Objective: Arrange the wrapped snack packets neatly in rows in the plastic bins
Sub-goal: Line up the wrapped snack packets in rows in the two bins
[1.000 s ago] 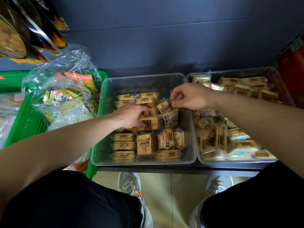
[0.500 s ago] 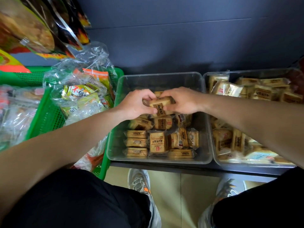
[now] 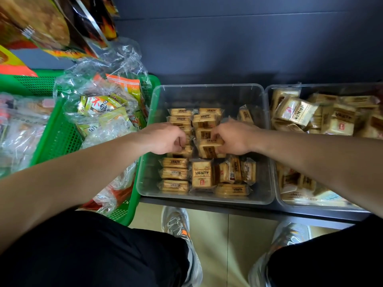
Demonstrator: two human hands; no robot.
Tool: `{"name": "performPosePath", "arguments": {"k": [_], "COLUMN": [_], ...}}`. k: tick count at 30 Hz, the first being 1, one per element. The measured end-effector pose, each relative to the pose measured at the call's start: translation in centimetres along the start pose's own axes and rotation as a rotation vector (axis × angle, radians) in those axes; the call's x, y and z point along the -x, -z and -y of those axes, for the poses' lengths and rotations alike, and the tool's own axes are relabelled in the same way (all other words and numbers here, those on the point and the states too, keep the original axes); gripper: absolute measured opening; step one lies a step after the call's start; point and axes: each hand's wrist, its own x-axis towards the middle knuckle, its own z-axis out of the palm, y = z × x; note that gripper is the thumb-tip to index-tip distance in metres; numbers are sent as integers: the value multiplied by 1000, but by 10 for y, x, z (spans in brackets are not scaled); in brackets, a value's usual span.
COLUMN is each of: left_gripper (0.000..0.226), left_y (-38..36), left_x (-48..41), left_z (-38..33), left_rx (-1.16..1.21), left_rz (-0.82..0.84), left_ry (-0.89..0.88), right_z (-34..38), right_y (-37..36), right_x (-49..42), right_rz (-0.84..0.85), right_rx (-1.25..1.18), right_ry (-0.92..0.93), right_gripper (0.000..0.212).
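Packet (image 3: pixel 210 149), held aloft between both hands a moment ago, now down in middle of clear bin (image 3: pixel 207 86), pinched by right hand (image 3: pixel 234 137) fingers into second column; left hand (image 3: pixel 165 137) fingers curled on neighbour packet (image 3: pixel 186 152); rows growing, bin's near-right jumble (image 3: pixel 236 169) unsorted.

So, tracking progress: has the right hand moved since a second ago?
Yes. The right hand went left, from the clear bin's right wall toward its middle.
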Motion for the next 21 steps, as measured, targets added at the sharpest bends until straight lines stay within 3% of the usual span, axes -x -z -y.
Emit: {"name": "performPosePath", "arguments": {"k": [5,10,16,21], "left_gripper": [22,21,35,23], "left_y": [-3,-5,-10,-21], "left_x": [-3,-7,-7,-8], "left_z": [-2,-4,-7,-11], "left_rx": [56,104,299,483], "left_rz": [-23,-30,-12,-63], "left_ry": [12,2,-50,-51], "right_z": [9,11,-2,3], "right_y": [-13,-27,-34,-32], "right_x": [-8,-12,-8,-14], "right_rz": [-17,-98,40,20], "right_rx": [60,-22,-163,-103], "right_ry": [53,72,89,56], "right_gripper": [20,27,31,26]}}
